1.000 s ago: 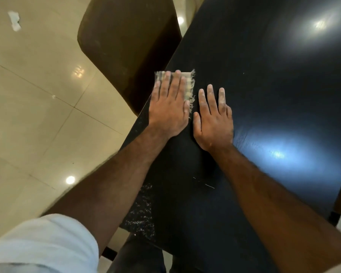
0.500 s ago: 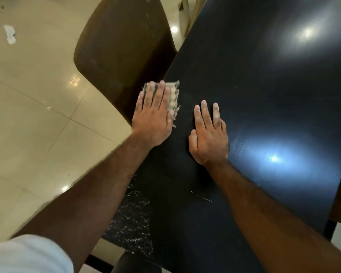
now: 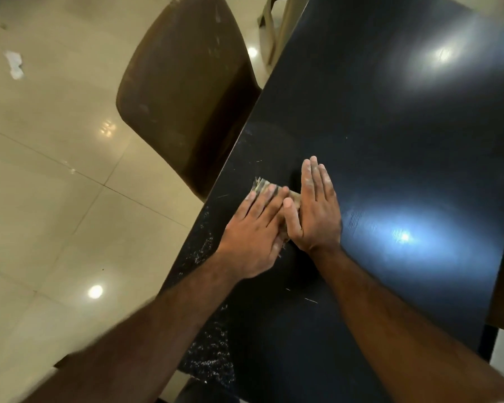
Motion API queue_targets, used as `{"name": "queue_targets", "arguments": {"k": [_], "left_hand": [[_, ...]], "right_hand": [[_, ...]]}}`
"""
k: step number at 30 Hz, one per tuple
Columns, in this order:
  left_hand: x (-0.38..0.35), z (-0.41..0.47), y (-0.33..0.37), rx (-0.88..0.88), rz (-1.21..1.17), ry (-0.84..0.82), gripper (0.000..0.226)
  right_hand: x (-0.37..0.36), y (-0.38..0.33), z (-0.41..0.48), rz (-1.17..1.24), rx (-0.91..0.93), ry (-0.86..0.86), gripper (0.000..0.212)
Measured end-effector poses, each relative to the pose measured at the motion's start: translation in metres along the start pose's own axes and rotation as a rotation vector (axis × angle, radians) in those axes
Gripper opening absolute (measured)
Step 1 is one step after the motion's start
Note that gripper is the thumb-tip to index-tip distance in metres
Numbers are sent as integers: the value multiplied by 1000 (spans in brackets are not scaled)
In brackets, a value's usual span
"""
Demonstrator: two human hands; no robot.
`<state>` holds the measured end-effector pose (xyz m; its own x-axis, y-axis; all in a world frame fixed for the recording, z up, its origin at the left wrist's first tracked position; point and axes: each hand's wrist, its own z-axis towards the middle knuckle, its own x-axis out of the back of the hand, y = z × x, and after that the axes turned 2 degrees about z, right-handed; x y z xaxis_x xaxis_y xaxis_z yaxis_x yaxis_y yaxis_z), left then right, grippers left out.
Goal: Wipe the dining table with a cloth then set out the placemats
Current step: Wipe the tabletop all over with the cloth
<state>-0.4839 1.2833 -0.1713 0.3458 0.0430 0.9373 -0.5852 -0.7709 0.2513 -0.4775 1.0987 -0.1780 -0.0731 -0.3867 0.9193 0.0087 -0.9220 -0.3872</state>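
Observation:
A small beige cloth (image 3: 263, 185) with frayed edges lies on the black dining table (image 3: 390, 141) near its left edge. My left hand (image 3: 255, 228) presses flat on the cloth with straight fingers and hides most of it. My right hand (image 3: 314, 210) lies flat beside it, fingers straight, its thumb edge touching the cloth and my left hand. White specks and crumbs (image 3: 207, 353) are scattered along the table's near left edge. No placemats are in view.
A brown plastic chair (image 3: 184, 91) stands tucked against the table's left side. Pale floor tiles (image 3: 56, 199) spread to the left, with a scrap of white paper (image 3: 14, 64) on them. Another chair's legs (image 3: 269, 21) show at the top.
My left hand has slid the cloth back toward me and rightward, up against my right hand. The right hand has stayed flat on the table.

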Motion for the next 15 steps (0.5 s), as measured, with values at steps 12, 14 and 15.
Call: {"name": "queue_targets", "arguments": {"k": [12,14,15], "left_hand": [[-7,-89,-39,482,-184,21,76],[-14,-93,-40,491,-180,-14,78],[-16,-94,-42,487,-186,-19,79]], "right_hand": [[-16,-89,-63,-150,57,-158,89],[-25,-102,-77,-193,-68,-188,87],[-27,-100,-78,-206,-123,-191,84]]}}
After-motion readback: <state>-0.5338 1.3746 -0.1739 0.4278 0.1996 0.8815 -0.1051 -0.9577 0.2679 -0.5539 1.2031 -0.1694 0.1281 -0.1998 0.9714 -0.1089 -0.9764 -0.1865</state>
